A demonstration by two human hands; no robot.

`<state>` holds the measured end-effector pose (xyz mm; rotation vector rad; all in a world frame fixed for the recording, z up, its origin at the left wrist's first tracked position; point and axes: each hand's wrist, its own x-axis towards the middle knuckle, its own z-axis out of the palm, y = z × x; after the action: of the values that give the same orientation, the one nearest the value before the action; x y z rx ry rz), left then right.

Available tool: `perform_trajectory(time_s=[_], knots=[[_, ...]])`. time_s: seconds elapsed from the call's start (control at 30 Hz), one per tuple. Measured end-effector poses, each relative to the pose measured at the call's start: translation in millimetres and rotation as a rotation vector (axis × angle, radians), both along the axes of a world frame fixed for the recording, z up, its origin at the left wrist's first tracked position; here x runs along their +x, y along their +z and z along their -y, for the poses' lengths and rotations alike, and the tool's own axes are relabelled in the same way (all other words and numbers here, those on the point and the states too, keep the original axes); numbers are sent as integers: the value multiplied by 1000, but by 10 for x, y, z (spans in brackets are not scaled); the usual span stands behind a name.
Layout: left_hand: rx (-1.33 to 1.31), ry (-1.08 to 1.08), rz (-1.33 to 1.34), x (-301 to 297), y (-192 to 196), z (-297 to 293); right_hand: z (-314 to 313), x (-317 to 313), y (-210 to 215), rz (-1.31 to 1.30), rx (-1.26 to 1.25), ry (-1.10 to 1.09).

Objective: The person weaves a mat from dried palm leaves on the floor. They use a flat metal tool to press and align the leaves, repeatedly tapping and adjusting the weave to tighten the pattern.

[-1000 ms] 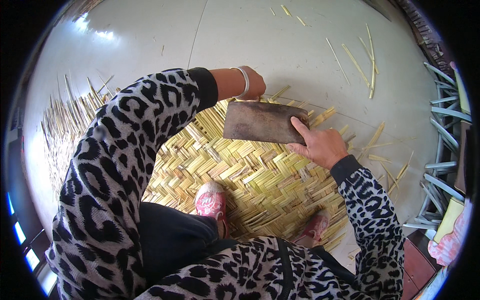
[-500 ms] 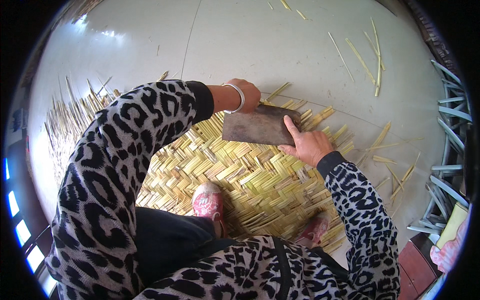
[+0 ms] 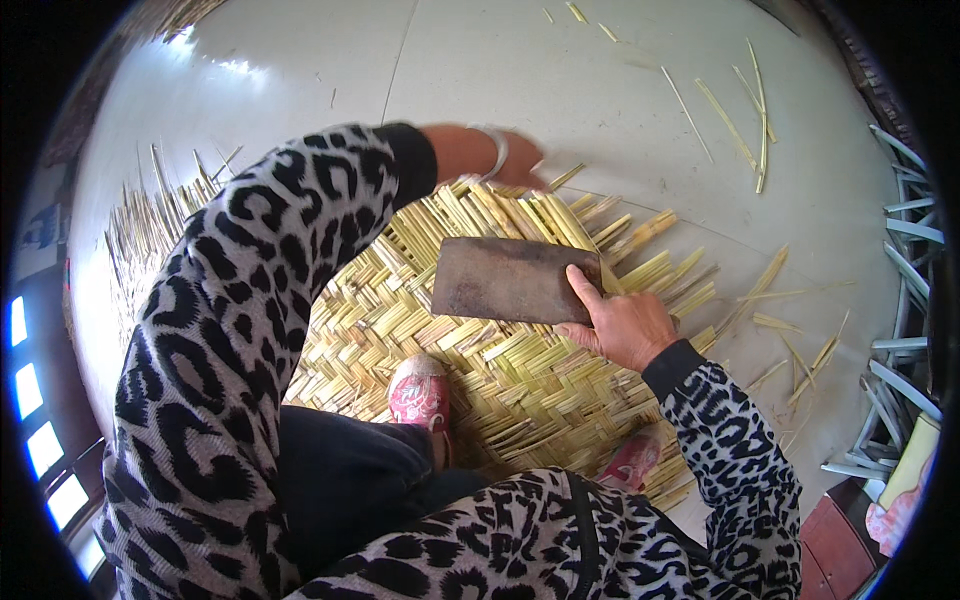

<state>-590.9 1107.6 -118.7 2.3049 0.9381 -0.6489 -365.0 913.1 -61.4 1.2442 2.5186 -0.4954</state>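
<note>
My right hand [image 3: 632,325] is closed on a cleaver with a broad, dark, rusty rectangular blade [image 3: 512,280]; its thumb lies along the flat of the blade, and the handle is mostly hidden by the hand. Under the blade spreads a woven mat [image 3: 470,365] of flat yellow-green reed strips, with loose strip ends fanning out along its far and right edges. Past the mat's far edge, my left hand [image 3: 515,160], with a silvery bracelet at the wrist, is smeared by motion. Its fingers cannot be made out.
My feet in pink shoes [image 3: 419,395] stand on the mat. Cut reed pieces [image 3: 762,120] lie scattered over the pale tiled floor [image 3: 520,70]. At the left the mat's strip ends stick up [image 3: 160,225]. Grey curved legs or slats [image 3: 905,270] and a reddish box [image 3: 835,540] line the right side.
My left hand has come off the blade area and moved slightly away and to the right. The cleaver has come a little nearer. A blurred streak shows on the floor at the far side.
</note>
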Motion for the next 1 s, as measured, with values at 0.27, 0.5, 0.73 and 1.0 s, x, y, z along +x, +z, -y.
perform_trajectory(time_s=[0.27, 0.5, 0.73, 1.0], knots=[[47, -102, -325, -155, 235, 239, -120, -56, 18, 48, 23, -28], [129, -194, -221, -365, 90, 231, -302, -134, -34, 59, 52, -77], [219, -150, -185, -364, 30, 403, -293, -190, -132, 67, 3, -116], [167, -197, -210, -182, 86, 625, -279, -151, -267, 66, -72, -137]])
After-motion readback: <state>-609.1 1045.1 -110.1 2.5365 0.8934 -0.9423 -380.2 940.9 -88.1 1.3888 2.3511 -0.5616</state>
